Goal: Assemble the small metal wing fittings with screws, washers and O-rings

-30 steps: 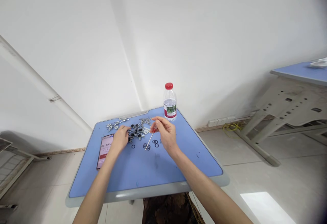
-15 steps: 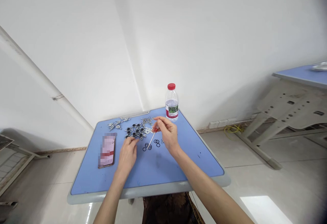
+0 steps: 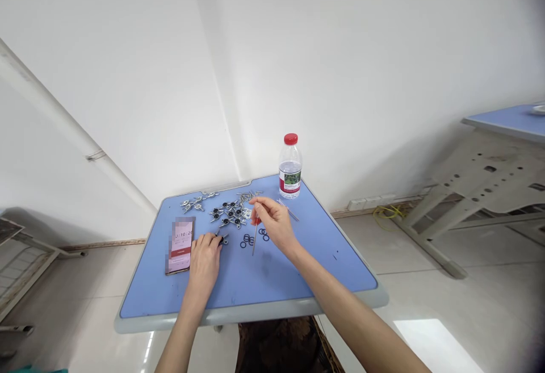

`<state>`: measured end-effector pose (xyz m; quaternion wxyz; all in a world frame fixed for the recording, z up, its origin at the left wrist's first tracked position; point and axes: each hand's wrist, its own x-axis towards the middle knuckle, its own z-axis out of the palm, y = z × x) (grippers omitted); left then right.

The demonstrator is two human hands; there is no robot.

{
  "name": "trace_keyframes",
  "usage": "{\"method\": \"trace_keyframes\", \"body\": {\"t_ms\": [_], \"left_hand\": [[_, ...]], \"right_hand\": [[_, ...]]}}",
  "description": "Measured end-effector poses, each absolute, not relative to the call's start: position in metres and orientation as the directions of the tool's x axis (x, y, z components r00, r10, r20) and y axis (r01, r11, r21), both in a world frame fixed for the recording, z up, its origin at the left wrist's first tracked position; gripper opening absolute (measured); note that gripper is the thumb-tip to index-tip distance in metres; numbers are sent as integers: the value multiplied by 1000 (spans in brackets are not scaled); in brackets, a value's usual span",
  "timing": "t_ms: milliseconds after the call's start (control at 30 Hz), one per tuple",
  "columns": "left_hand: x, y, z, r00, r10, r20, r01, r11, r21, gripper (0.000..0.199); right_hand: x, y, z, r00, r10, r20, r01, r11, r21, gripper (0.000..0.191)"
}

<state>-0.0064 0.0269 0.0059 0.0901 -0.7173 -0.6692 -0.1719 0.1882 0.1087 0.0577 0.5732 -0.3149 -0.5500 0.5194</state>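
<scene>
My left hand (image 3: 205,262) rests low over the desk beside the phone, its fingers closed on a small metal part with a black centre (image 3: 223,241). My right hand (image 3: 276,225) grips a thin screwdriver (image 3: 254,243) by its red handle, the shaft slanting down. Several black rubber rings (image 3: 247,239) lie by the shaft. Behind them is a pile of metal parts with black centres (image 3: 230,213). Plain metal parts without black centres (image 3: 192,205) lie at the back left. Pale flat pieces by my right fingers are partly hidden.
A phone (image 3: 182,246) showing a timer lies on the left of the blue desk (image 3: 281,282). At the back right stands a water bottle (image 3: 290,168) with a red cap. Thin metal rods (image 3: 289,209) lie in front of it. A white wall (image 3: 361,49) rises behind the desk.
My left hand has drawn back from the pile toward the phone, with one black-centred metal part at its fingers. The screwdriver in my right hand now points more steeply down.
</scene>
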Motion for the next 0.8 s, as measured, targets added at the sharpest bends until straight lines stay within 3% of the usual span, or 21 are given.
{"method": "trace_keyframes", "body": {"t_ms": [100, 267, 367, 567, 800], "left_hand": [[-6, 11, 4, 27, 934, 356, 976, -100, 191, 26], [-8, -9, -4, -55, 930, 362, 878, -128, 461, 24], [-8, -11, -8, -130, 932, 337, 822, -89, 562, 36], [-7, -7, -8, -126, 959, 255, 776, -65, 628, 41], [-18, -4, -4, -36, 970, 239, 792, -119, 599, 37]], "right_hand": [[189, 111, 54, -270, 933, 240, -126, 212, -969, 20], [185, 110, 46, -587, 808, 50, 95, 130, -987, 19], [179, 103, 38, -655, 755, 21, 147, 155, -977, 18], [177, 105, 32, -585, 810, 33, 321, 269, -908, 21], [180, 111, 37, -483, 871, 90, 476, 347, -808, 23]]}}
